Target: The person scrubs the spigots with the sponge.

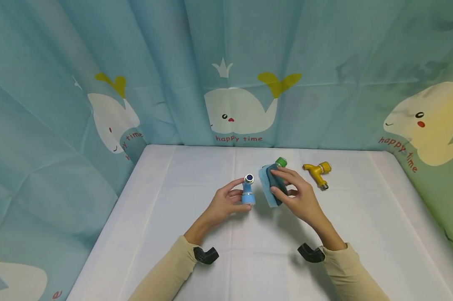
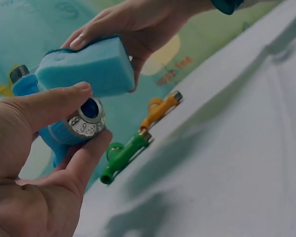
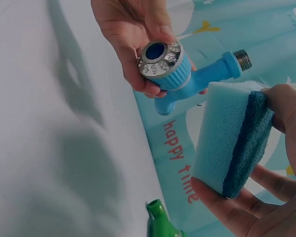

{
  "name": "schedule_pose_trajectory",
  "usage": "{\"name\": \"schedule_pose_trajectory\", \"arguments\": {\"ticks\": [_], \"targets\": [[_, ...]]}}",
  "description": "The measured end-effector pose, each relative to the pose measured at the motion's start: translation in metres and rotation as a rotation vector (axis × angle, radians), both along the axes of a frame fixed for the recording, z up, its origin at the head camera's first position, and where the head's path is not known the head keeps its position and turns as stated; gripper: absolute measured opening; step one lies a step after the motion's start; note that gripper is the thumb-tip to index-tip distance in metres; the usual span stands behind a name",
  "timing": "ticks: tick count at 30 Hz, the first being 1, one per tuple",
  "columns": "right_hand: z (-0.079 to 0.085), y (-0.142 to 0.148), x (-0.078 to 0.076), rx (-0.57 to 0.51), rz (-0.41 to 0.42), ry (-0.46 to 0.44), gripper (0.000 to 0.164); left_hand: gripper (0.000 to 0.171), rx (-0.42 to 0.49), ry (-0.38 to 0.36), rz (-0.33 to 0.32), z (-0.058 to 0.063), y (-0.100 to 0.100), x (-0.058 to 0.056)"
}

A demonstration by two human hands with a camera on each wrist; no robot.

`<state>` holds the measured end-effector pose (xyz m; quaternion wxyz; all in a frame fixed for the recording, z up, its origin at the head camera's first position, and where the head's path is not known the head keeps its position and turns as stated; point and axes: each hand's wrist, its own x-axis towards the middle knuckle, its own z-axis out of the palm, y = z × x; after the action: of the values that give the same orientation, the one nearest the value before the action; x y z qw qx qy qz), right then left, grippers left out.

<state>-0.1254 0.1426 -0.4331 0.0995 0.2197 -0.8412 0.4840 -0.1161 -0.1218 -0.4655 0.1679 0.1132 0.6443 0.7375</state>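
Pinched by its knob between thumb and fingers, a light blue faucet (image 3: 202,74) is held up by my left hand (image 1: 225,204). Its silver-rimmed knob end shows in both wrist views, and a threaded metal end sticks out of the body. My right hand (image 1: 299,196) grips a sponge (image 3: 227,138) by its edges, thumb on one side and fingers on the other. The sponge has a light blue foam side and a dark scouring side. In the head view its foam face is turned toward the faucet, with a small gap between them.
Behind the sponge lies a green faucet (image 2: 123,158), partly hidden in the head view. A yellow faucet (image 1: 318,173) rests on the white table (image 1: 181,184) to the right. A curtain with whale prints (image 1: 241,110) hangs along the table's far edge and sides.
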Motion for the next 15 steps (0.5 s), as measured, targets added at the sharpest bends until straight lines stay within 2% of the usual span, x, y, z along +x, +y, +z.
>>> {"name": "schedule_pose_trajectory", "arguments": {"ticks": [12,15], "targets": [[-0.0051,0.0054,-0.0009,-0.028,0.000,-0.028,0.048,0.080,-0.030,0.074,0.042,-0.0048,0.0008,0.0014],[-0.0052,0.0051,0.0001,-0.025,0.004,-0.034,0.048,0.080,-0.071,0.130,0.057,-0.0053,-0.0017,0.0032]]}}
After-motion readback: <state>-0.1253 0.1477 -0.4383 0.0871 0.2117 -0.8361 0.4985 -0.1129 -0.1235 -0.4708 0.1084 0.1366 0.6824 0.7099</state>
